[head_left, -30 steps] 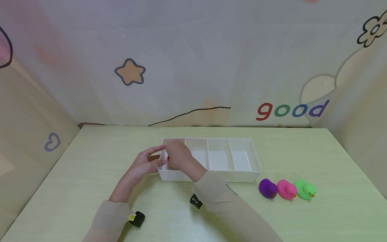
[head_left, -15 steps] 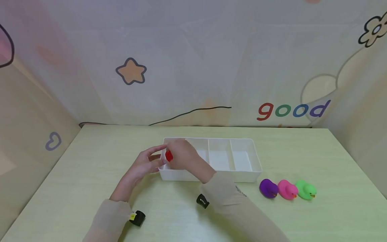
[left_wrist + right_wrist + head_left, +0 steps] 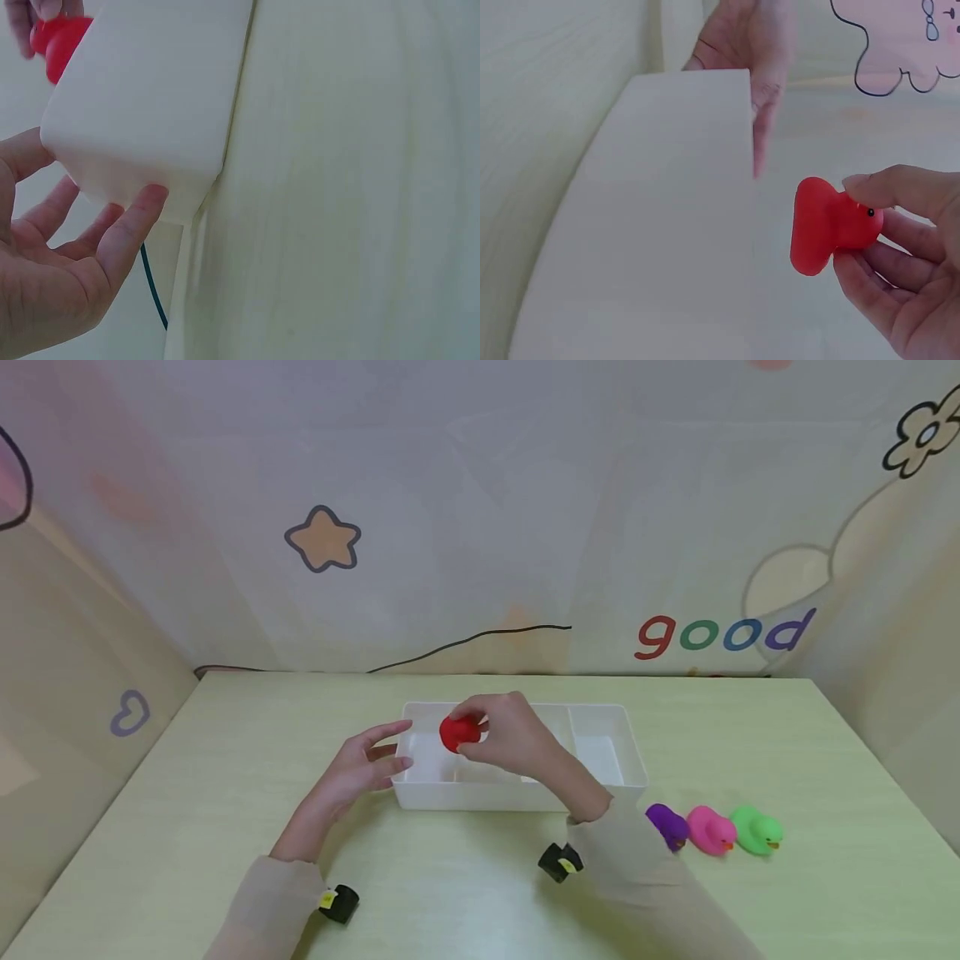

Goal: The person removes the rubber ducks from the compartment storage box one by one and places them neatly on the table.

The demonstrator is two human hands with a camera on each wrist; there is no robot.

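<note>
A red rubber duck (image 3: 459, 734) is pinched by its head between the thumb and fingers of my right hand (image 3: 512, 733). In the head view it overlaps the left part of a white divided tray (image 3: 517, 797); the right wrist view shows its body (image 3: 812, 225) pointing away from the palm. My left hand (image 3: 367, 762) rests its spread fingertips against the tray's left end, thumb low and forefinger at the upper rim. The left wrist view shows the same fingers (image 3: 139, 221) touching the tray's end wall (image 3: 150, 112).
Three more rubber ducks stand in a row right of the tray: purple (image 3: 667, 826), pink (image 3: 711, 831) and green (image 3: 757, 831). My right sleeve (image 3: 637, 860) partly covers the purple one. A printed cloth (image 3: 480, 527) hangs behind the table (image 3: 300, 718).
My right hand has risen out of the tray's left compartment and moved right, bringing the red duck with it. My left hand stays in place at the tray's end.
</note>
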